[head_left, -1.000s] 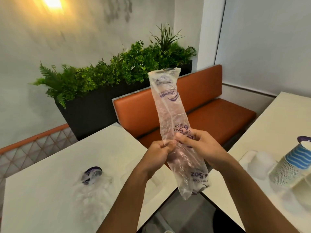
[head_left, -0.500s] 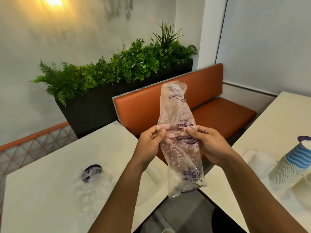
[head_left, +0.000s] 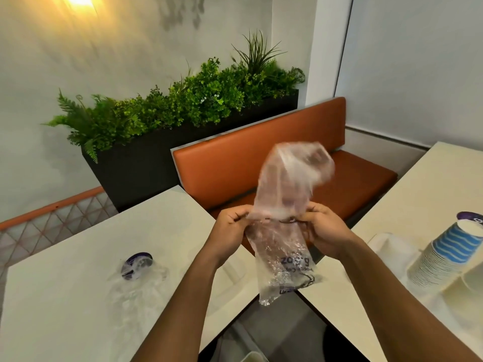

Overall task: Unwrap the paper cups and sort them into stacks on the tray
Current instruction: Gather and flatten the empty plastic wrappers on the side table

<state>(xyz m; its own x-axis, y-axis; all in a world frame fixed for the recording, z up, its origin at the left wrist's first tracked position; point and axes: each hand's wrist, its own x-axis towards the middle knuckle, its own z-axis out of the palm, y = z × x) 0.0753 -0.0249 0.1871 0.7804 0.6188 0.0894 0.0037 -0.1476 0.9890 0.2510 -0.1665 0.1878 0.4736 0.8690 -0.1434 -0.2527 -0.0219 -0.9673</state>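
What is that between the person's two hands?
A clear plastic wrapper with purple print. The left hand and the right hand each pinch one side of it, so it spans the gap between them. The head view shows this.

Bare left hand (head_left: 230, 232), bare right hand (head_left: 326, 231), forearms apparently uncovered to elbows

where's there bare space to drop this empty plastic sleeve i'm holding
The left table is bare from the crumpled wrapper back to the corner by the orange bench, and along its left edge. The right table is bare beyond the tray toward the wall. Crowded around the cup stack on the tray.
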